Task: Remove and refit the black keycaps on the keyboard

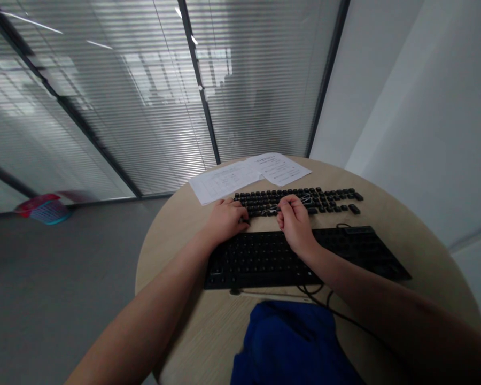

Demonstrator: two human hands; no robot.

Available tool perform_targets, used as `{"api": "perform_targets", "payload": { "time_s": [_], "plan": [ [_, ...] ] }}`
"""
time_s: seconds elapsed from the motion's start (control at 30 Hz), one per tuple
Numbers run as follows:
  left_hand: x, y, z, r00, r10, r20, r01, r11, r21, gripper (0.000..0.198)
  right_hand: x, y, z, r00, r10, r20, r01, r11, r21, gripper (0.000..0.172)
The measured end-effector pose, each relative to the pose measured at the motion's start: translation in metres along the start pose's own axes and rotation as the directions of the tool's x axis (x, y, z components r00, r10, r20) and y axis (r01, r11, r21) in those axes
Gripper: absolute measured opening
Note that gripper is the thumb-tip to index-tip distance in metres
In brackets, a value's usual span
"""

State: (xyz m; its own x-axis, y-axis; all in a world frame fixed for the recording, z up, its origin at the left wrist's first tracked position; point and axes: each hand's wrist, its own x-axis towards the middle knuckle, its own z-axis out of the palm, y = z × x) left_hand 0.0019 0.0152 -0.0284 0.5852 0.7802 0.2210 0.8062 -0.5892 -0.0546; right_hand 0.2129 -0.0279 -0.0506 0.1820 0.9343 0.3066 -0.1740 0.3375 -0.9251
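Observation:
Loose black keycaps (pixel 296 195) lie in keyboard-like rows across the table. My left hand (pixel 225 220) is palm down at their left end, its fingers curled in. A dark keycap (pixel 244 220) shows at its fingertips and thumb, partly hidden. Above the lower rows, my right hand (pixel 294 222) is closed in a fist around a thin wire keycap puller (pixel 306 199). Bent wire sticks out on both sides of that fist; its middle is hidden. Nearer to me lies a black keyboard base (pixel 260 256), with my right wrist passing over it.
Printed papers (pixel 224 181) lie at the table's far edge. A cable (pixel 344 315) runs from the keyboard toward the front right, by blue cloth (pixel 292 342). The round wooden table (pixel 164 240) stands beside glass with blinds; a basket (pixel 48 209) is on the floor at left.

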Motion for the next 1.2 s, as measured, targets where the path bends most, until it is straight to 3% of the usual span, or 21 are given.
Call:
{"api": "perform_targets", "payload": {
  "time_s": [0.33, 0.83, 1.0, 1.1, 1.2],
  "plan": [
    [-0.001, -0.001, -0.003, 1.0, -0.009, 0.004, 0.009, 1.0, 0.002, 0.019, 0.001, 0.003, -0.001, 1.0, -0.009, 0.011, 0.009, 1.0, 0.007, 0.034],
    [-0.002, -0.003, -0.004, 1.0, -0.015, -0.023, 0.015, 0.999, -0.039, 0.017, 0.0, 0.002, -0.002, 1.0, 0.004, 0.006, -0.004, 1.0, 0.017, 0.029],
    [-0.018, -0.018, -0.027, 0.982, -0.129, -0.135, 0.114, 0.987, -0.115, 0.024, 0.001, 0.001, -0.002, 1.0, 0.009, -0.007, -0.009, 1.0, 0.03, 0.028],
    [-0.026, -0.026, -0.039, 0.924, -0.289, -0.252, 0.229, 0.943, -0.242, 0.03, 0.001, -0.002, -0.002, 0.999, 0.029, -0.014, -0.028, 0.999, 0.034, 0.028],
    [-0.028, -0.03, -0.044, 0.917, -0.317, -0.243, 0.246, 0.927, -0.284, 0.036, 0.001, -0.005, -0.001, 0.999, 0.046, -0.01, -0.046, 0.999, 0.024, 0.029]
  ]
}}
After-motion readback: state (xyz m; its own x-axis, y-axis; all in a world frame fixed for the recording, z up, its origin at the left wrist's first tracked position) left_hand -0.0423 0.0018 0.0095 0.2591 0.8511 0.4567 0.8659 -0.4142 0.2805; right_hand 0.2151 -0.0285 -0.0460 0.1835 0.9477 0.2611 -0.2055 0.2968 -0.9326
